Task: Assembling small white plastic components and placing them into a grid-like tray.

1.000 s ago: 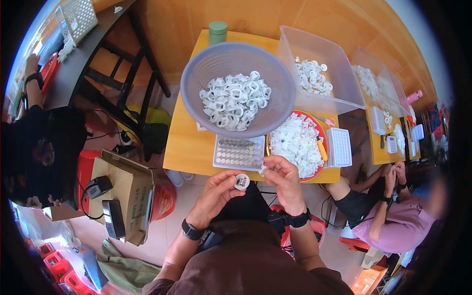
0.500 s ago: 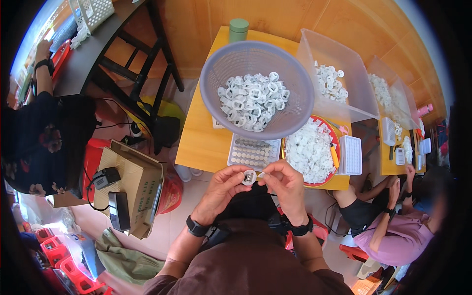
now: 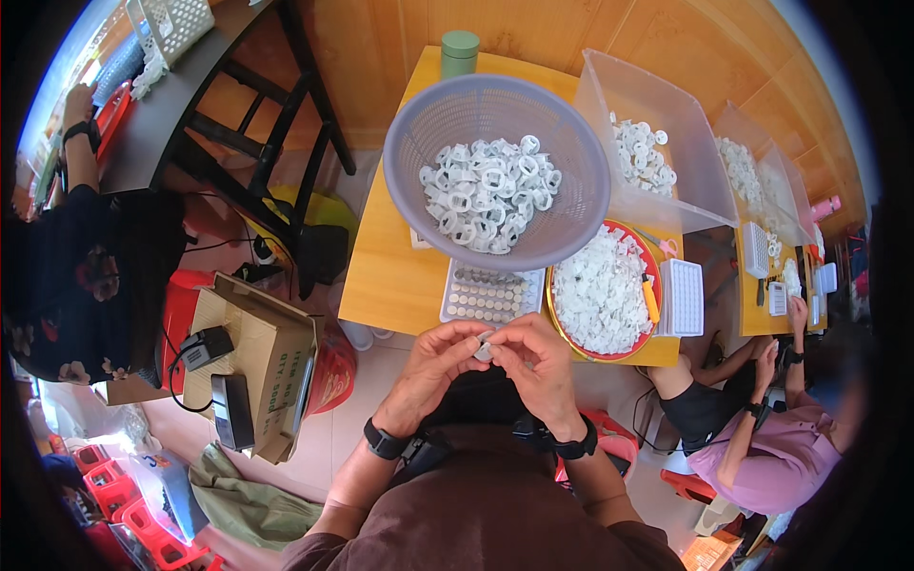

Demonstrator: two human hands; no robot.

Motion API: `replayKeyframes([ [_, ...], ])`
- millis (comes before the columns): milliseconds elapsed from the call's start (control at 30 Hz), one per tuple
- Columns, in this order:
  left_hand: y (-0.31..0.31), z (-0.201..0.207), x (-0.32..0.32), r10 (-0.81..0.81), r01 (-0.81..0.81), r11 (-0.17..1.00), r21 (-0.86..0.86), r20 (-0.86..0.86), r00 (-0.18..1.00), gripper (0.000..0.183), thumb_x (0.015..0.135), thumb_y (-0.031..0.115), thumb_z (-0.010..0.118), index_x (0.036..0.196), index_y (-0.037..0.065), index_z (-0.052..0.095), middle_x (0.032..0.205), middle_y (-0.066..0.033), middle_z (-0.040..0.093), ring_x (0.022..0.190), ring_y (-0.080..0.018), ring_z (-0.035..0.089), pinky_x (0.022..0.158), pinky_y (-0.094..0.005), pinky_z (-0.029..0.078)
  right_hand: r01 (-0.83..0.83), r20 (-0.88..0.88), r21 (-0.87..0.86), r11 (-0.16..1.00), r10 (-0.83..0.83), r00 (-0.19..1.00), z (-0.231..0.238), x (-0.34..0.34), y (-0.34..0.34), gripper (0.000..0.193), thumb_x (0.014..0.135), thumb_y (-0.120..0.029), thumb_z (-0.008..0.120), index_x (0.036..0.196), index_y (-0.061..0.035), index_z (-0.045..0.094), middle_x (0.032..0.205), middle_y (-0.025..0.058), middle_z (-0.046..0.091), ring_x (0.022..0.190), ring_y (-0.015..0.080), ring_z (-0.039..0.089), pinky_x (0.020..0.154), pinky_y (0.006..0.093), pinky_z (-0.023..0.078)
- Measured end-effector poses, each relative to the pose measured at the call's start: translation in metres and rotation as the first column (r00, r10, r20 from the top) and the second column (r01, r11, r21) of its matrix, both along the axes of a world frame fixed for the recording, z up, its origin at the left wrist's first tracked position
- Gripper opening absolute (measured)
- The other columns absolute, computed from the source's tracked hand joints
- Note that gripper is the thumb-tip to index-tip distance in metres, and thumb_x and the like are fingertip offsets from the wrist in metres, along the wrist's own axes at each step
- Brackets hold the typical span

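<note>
You bring both hands together over your lap, just off the near edge of the yellow wooden bench [image 3: 376, 300], your fingertips meeting on a small whitish part [image 3: 484, 351]. Your left hand [image 3: 428, 373] pinches it between thumb and fingers; your right hand [image 3: 539, 366] closes on it from the other side, fingers bent over the top. The fingers hide much of the part, so whether your right hand grips a second piece cannot be told.

Just beyond your fingertips sits a pale plastic tray [image 3: 445, 303] bearing rows of round metallic discs [image 3: 476, 309]. Partly overhanging it, a large grey-lavender perforated plastic basket [image 3: 579, 195] holds a heap of white ring-shaped parts [image 3: 490, 190]. To its right, a round red tray with a yellow rim [image 3: 636, 236] brims with small white pieces [image 3: 598, 295], a yellow object [image 3: 650, 300] lying at its right side. Beside that stand white gridded trays [image 3: 682, 300], near pink-handled scissors [image 3: 667, 247]. A clear plastic bin [image 3: 705, 176] with more white parts [image 3: 643, 157] occupies the far right corner, and a green cylindrical canister [image 3: 460, 57] stands behind the basket. At right, a co-worker in a pink shirt [image 3: 762, 457] sits near another bench [image 3: 752, 303].
</note>
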State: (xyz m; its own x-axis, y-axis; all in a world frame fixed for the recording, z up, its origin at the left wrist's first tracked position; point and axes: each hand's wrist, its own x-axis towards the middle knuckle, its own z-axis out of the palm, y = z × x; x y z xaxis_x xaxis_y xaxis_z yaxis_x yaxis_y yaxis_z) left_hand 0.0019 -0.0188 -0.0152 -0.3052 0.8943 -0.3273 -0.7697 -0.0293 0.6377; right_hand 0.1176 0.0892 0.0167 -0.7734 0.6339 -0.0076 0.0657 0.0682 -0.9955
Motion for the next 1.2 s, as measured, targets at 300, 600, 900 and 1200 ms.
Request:
replayKeyframes([
  [300, -0.001, -0.005, 0.004, 0.001, 0.000, 1.000, -0.028, 0.031, 1.000, 0.021, 0.088, 0.011, 0.057, 0.107, 0.002, 0.060, 0.101, -0.0064, 0.062, 0.091, -0.0128, 0.059, 0.075, -0.0262, 0.052, 0.000, 0.040, 0.338, 0.941, -0.015, 0.999, 0.001, 0.002, -0.001, 0.012, 0.076, 0.005, 0.063, 0.086, -0.0009, 0.062, 0.079, 0.0065, 0.051, 0.060, 0.0137, 0.054, 0.052, 0.0228, 0.044],
  [600, 0.003, 0.007, 0.012, 0.038, -0.038, 0.999, -0.001, -0.085, 0.996, 0.015, 0.087, 0.009, 0.057, 0.100, 0.002, 0.061, 0.100, -0.0066, 0.062, 0.090, -0.0133, 0.060, 0.079, -0.0278, 0.051, 0.096, -0.010, 0.258, 0.961, -0.096, 0.995, -0.003, 0.004, -0.007, 0.019, 0.075, 0.005, 0.064, 0.092, -0.0004, 0.056, 0.081, 0.0064, 0.052, 0.064, 0.0119, 0.056, 0.052, 0.0216, 0.044],
  [900, 0.007, 0.008, 0.019, 0.088, -0.099, 0.994, -0.044, -0.201, 0.976, 0.014, 0.084, 0.004, 0.060, 0.098, 0.002, 0.061, 0.095, -0.0057, 0.061, 0.085, -0.0123, 0.060, 0.075, -0.0269, 0.054, 0.114, -0.022, -0.049, 0.992, -0.116, 0.993, -0.017, 0.012, -0.005, 0.011, 0.077, 0.003, 0.062, 0.087, 0.0028, 0.057, 0.082, 0.0045, 0.054, 0.070, 0.0070, 0.054, 0.058, 0.0205, 0.046],
  [1200, 0.004, 0.000, 0.021, 0.077, -0.107, 0.992, -0.059, -0.373, 0.925, 0.014, 0.083, 0.004, 0.063, 0.097, 0.003, 0.062, 0.094, -0.0023, 0.060, 0.078, -0.0075, 0.056, 0.067, -0.0209, 0.046, 0.062, -0.043, -0.295, 0.953, -0.078, 0.996, -0.015, 0.013, -0.004, 0.007, 0.080, 0.001, 0.061, 0.085, 0.0004, 0.057, 0.078, 0.0000, 0.057, 0.070, 0.0036, 0.052, 0.062, 0.0180, 0.043],
])
